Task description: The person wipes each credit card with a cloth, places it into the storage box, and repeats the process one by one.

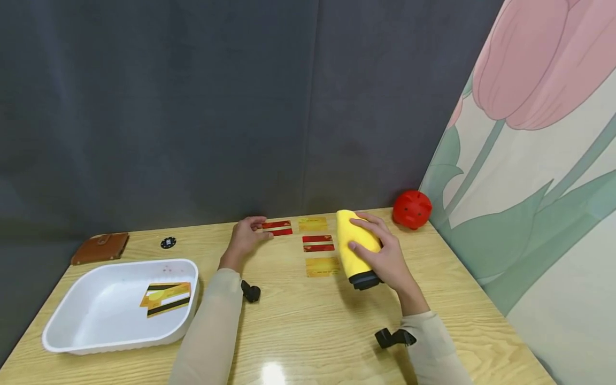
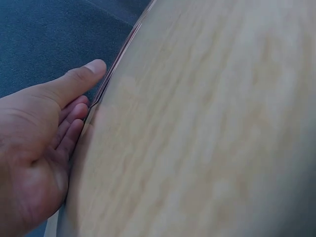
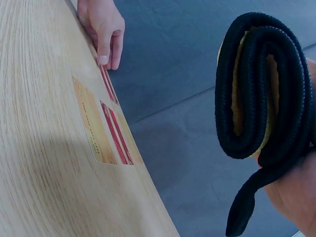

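Observation:
My left hand (image 1: 247, 235) rests on the table at the left end of a red-striped bank card (image 1: 281, 232). Its thumb touches the card near the lower left corner, and its other fingers lie by the far corner. From the left wrist view, the thumb of this hand (image 2: 49, 128) looks straight and the fingers slightly bent. A folded yellow cloth (image 1: 350, 246) with black edging (image 3: 224, 98) is gripped by my right hand (image 1: 390, 256), raised above the table. Next to it lie a second red-striped card (image 1: 318, 248) and two gold cards, one gold card (image 1: 321, 267) nearer me and one gold card (image 1: 313, 223) farther back.
At the left stands a white plastic tray (image 1: 110, 272) holding several gold cards (image 1: 168, 297). Behind it are a brown wallet (image 1: 101, 247) and a black poker chip (image 1: 168, 242). A red piggy bank (image 1: 412, 209) sits at the far right corner, and a dark curtain (image 1: 216, 107) hangs behind the table.

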A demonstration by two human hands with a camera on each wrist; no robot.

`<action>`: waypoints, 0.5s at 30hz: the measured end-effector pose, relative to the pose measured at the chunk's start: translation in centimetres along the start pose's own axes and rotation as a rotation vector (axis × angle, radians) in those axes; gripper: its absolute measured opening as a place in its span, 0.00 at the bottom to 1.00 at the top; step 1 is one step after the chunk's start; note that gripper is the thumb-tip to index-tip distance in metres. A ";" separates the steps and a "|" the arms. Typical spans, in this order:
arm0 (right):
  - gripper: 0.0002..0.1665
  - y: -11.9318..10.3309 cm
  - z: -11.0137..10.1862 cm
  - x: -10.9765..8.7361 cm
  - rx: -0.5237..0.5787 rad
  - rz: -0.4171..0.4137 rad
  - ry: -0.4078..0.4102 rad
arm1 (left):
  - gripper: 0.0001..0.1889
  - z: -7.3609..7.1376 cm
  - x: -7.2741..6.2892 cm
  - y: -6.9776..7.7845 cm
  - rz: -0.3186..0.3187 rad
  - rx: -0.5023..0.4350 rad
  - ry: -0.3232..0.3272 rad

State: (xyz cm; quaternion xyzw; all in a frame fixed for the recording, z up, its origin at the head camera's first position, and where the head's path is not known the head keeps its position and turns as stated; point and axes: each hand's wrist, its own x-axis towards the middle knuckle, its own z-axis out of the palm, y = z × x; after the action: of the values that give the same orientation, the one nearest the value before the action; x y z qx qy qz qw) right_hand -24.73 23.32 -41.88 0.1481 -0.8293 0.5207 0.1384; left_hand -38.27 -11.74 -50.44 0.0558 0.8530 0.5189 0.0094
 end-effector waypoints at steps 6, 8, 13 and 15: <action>0.28 0.1 -0.1 0.0 -0.002 0.006 -0.001 | 0.29 -0.3 0.2 0.4 0.008 0.099 -0.052; 0.28 0.1 -0.1 0.0 -0.004 0.003 0.000 | 0.29 -0.4 0.2 0.5 -0.002 0.110 -0.060; 0.28 0.1 -0.1 -0.1 -0.004 0.001 0.003 | 0.27 -0.6 0.2 1.0 -0.035 0.127 -0.097; 0.28 0.1 -0.1 -0.1 -0.003 0.002 0.004 | 0.25 -0.6 0.2 1.3 -0.051 0.146 -0.113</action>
State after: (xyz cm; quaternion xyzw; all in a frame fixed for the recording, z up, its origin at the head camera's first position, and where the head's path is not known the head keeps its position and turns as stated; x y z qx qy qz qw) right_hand -24.69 23.47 -41.91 0.1461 -0.8299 0.5199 0.1399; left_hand -38.40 -11.70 -49.01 0.0635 0.8877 0.4511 0.0666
